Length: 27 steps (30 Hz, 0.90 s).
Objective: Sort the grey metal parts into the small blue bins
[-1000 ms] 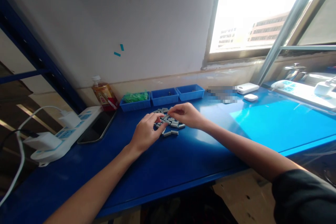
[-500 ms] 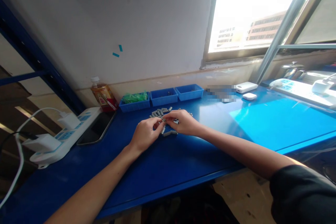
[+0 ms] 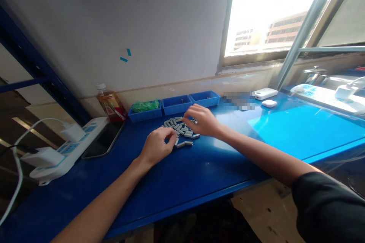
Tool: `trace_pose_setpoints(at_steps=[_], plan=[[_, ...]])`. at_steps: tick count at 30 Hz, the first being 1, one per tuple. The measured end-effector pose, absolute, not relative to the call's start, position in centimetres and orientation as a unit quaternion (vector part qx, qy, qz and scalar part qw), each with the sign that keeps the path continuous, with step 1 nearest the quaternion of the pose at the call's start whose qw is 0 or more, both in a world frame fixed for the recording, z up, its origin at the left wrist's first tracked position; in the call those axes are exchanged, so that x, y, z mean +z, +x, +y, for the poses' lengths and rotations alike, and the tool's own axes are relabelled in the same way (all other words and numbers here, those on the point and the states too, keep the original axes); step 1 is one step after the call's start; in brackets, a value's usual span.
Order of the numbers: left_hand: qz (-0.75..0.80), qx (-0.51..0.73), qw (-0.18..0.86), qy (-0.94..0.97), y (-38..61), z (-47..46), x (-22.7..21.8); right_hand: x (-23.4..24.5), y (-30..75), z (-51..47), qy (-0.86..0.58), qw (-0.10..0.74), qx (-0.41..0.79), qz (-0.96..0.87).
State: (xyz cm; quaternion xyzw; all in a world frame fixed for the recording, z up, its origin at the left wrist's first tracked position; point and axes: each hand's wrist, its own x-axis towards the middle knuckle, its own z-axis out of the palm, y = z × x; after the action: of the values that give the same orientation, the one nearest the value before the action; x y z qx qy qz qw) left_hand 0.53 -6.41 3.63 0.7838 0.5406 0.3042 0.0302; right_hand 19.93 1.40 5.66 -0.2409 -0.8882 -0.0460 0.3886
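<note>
Several small silvery metal cylinders [image 3: 188,135] lie loose in a cluster on the blue tabletop [image 3: 182,182]. At the near left edge of the cluster is my left hand [image 3: 158,144], its thumb and forefinger pinched together; whatever they hold is hidden. My right hand [image 3: 202,121] is over the far right part of the cluster. Its fingers are curled with the tips close together, and I cannot make out what is between them. The two hands are apart, with cylinders showing between them.
Behind the cluster stand a blue bin with green plastic [image 3: 145,105] and two more blue bins [image 3: 177,105], [image 3: 205,99]. Leftward are a bottle [image 3: 110,102], a phone [image 3: 104,142] and a power strip [image 3: 76,146]. A white case [image 3: 269,103] and another power strip [image 3: 327,98] lie right.
My right hand has moved up and away from my left hand, toward the bins, uncovering more cylinders. My left hand stays nearly in place, still pinched.
</note>
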Motion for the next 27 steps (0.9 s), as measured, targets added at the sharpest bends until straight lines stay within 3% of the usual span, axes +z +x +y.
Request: trace_pose_setpoints(at_steps=[4, 8, 11, 14, 23, 27], plan=[[0.545, 0.284, 0.005, 0.789, 0.4, -6.4, 3.8, 8.6, 21.8, 6.8, -0.417, 0.447, -0.104, -0.785], [0.546, 0.256, -0.018, 0.797, 0.4, -6.4, 4.0, 9.1, 23.5, 10.2, -0.555, 0.311, -0.096, -0.766], [0.541, 0.242, -0.029, 0.805, 0.3, -6.4, 4.1, 7.4, 23.9, 9.0, -0.478, 0.199, -0.026, -0.855], [0.540, 0.235, -0.026, 0.808, 0.3, -6.3, 4.0, 5.2, 23.6, 6.5, -0.355, 0.144, 0.015, -0.924], [0.545, 0.249, 0.035, 0.800, 0.6, -6.1, 3.7, 2.5, 22.3, 5.4, -0.334, 0.201, 0.021, -0.921], [0.542, 0.244, 0.033, 0.804, 0.4, -6.1, 3.6, 2.5, 22.3, 5.3, -0.343, 0.179, 0.025, -0.922]])
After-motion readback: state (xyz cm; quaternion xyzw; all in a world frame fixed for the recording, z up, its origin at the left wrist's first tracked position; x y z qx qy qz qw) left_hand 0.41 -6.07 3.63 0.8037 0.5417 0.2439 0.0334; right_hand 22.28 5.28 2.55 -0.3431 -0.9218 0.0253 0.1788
